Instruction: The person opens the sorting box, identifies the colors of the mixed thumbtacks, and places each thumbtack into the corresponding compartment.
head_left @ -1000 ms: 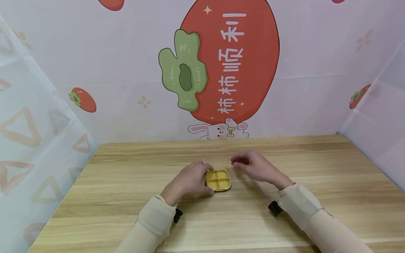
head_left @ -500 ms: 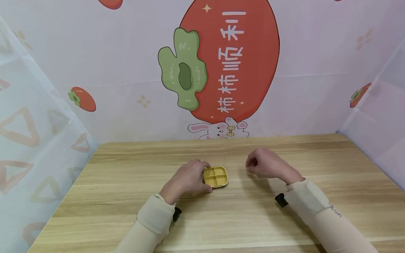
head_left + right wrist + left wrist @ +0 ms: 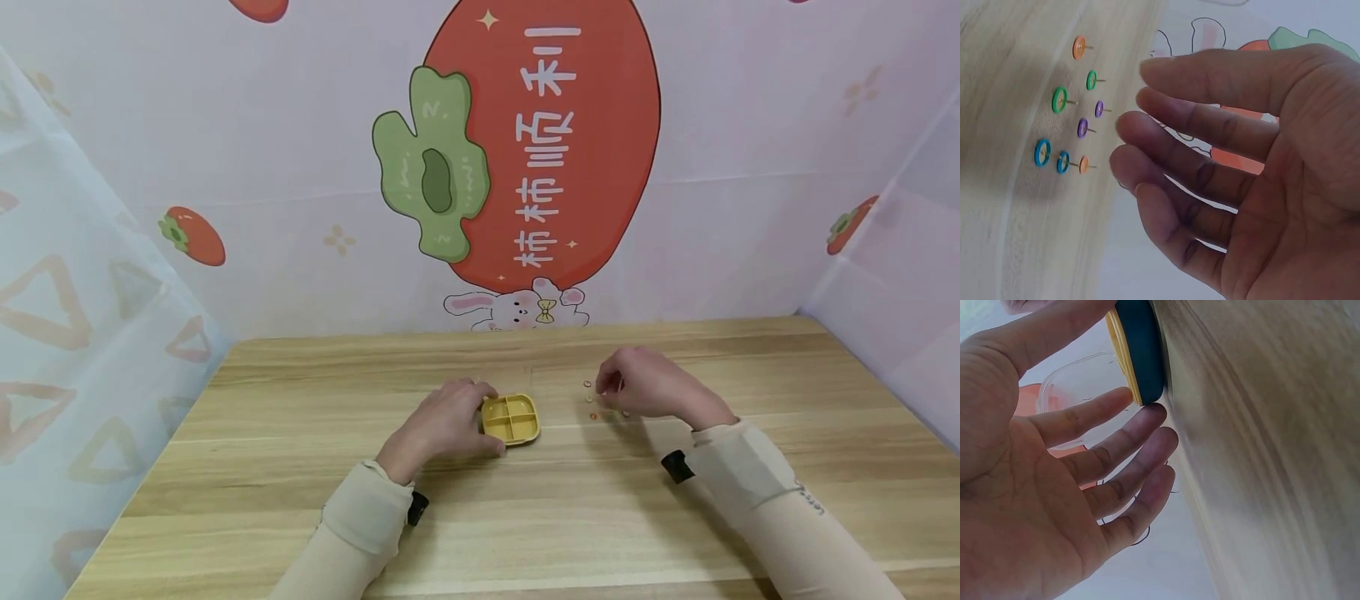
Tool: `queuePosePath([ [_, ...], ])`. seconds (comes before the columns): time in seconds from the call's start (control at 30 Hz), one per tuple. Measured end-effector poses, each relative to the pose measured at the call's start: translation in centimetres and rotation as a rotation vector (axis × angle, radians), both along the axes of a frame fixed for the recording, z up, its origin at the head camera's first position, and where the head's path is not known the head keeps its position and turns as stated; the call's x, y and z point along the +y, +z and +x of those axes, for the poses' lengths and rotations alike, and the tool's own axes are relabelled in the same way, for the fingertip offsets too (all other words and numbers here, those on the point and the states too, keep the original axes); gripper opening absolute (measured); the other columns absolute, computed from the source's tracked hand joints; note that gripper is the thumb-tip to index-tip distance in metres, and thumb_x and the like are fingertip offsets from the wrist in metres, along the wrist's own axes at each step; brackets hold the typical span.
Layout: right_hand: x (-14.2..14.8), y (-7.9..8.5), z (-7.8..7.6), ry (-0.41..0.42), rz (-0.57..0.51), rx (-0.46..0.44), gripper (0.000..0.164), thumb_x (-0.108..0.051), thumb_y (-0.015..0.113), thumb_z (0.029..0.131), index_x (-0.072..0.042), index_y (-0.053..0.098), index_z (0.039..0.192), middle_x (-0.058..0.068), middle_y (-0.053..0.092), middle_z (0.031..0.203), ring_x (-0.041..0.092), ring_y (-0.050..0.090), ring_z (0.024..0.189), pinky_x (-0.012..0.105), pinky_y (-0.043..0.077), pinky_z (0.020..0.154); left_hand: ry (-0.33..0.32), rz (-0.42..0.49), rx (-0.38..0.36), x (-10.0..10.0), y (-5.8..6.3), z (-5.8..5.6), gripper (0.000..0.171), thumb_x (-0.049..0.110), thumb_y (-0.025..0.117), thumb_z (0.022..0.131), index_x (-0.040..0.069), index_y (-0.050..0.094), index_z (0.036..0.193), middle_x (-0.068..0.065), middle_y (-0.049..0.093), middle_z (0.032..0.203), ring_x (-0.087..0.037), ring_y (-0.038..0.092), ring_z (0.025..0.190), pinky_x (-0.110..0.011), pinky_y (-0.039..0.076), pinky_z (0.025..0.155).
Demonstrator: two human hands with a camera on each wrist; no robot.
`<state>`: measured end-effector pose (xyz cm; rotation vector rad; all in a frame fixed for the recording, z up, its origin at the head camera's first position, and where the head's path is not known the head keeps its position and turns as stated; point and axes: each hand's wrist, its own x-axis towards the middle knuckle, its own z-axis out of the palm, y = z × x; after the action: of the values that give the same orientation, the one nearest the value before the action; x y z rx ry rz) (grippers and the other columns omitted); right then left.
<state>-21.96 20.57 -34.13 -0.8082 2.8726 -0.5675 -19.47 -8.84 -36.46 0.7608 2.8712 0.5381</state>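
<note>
L hand (image 3: 447,421) in thumb-&-finger grip on yellow 4-comp. box (image 3: 511,419), R hand (image 3: 651,385) loose nr multicol. pins (image 3: 1082,128)

The left hand (image 3: 1047,469) pinches a yellow-rimmed teal box (image 3: 1140,353) on a table (image 3: 1266,437).

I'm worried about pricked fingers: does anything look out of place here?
Yes: eight colourful tacks lie on the table with their metal points up, near the bare right hand. Upturned points there look risky. I see no damage to the yellow box.
</note>
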Motion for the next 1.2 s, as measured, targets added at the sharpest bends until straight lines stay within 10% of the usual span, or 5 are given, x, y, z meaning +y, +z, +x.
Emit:
queuePosePath([
  [1.2,-1.6,-1.4,0.2,0.045,0.16,0.019,0.017,-0.01,0.067,0.073,-0.024,0.061,0.068,-0.011,0.051,0.067,0.013,0.046,0.066,0.031,0.039,0.063,0.035,0.067,-0.065,0.2,0.2,0.1,0.068,0.039,0.08,0.064,0.005,0.057,0.118,-0.004,0.058,0.105,-0.017,0.052,0.094,-0.035,0.042,0.081],
])
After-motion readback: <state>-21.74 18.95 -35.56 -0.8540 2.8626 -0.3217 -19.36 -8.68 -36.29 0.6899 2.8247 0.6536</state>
